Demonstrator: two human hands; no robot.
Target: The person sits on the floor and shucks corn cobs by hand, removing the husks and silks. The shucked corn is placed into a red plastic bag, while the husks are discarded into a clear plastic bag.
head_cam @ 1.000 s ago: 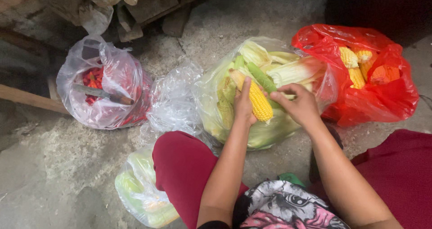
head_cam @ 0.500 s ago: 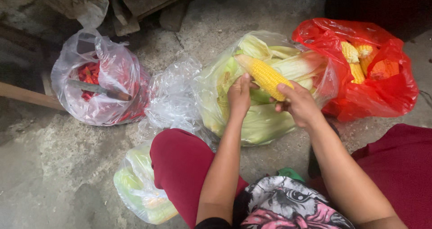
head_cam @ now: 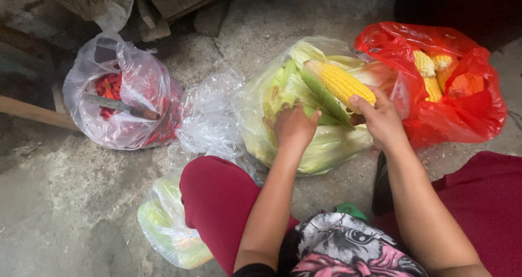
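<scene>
My right hand [head_cam: 380, 119] grips the lower end of a yellow corn cob [head_cam: 340, 84], whose green husk [head_cam: 326, 100] is peeled partway down. The cob lies slanted over a clear plastic bag [head_cam: 255, 119] full of green husks and unpeeled corn. My left hand [head_cam: 293, 127] rests on the husks in that bag, just left of the cob, fingers curled on the leaves. A red plastic bag [head_cam: 467, 114] to the right holds several peeled yellow cobs [head_cam: 427, 73].
A clear bag [head_cam: 130, 92] with red chillies and a knife on top sits at the left. An empty crumpled clear bag [head_cam: 209, 116] lies in the middle; another bag of husks [head_cam: 166, 228] is by my red-trousered knee [head_cam: 215, 201]. Rough concrete floor, wood scraps at the back.
The cob has swung from upright to slanting up-left, with its husk peeled lower. My left hand let go of the cob and dropped onto the husks in the bag.
</scene>
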